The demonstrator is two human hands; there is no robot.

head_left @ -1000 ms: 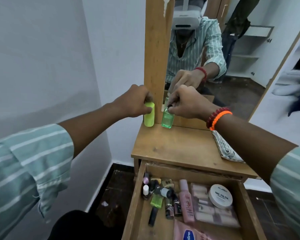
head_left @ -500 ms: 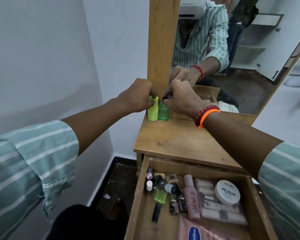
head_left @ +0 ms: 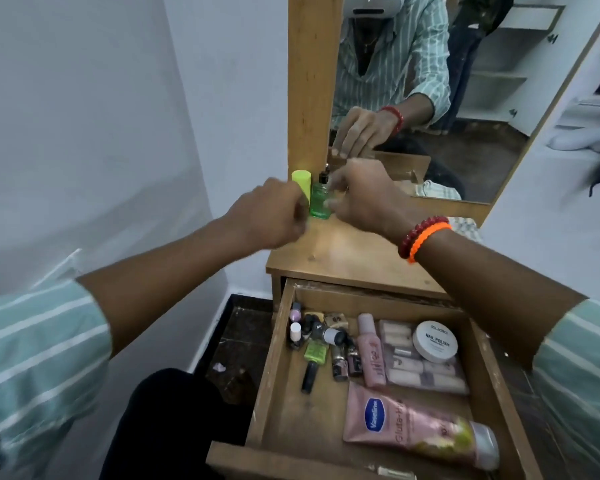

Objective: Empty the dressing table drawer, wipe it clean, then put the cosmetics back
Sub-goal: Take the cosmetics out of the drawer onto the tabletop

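At the back left of the wooden dressing table top (head_left: 354,258), a yellow-green plastic cylinder (head_left: 302,181) and a clear green glass bottle (head_left: 320,202) stand side by side. The left hand (head_left: 271,216) is curled, empty (blurred), just beside the cylinder; the right hand (head_left: 364,192) has loose fingers at the bottle, grip unclear. The open wooden drawer (head_left: 274,368) holds cosmetics.

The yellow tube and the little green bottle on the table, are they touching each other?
Touching. The head view shows the yellow tube standing right against the green bottle, no gap visible between them.
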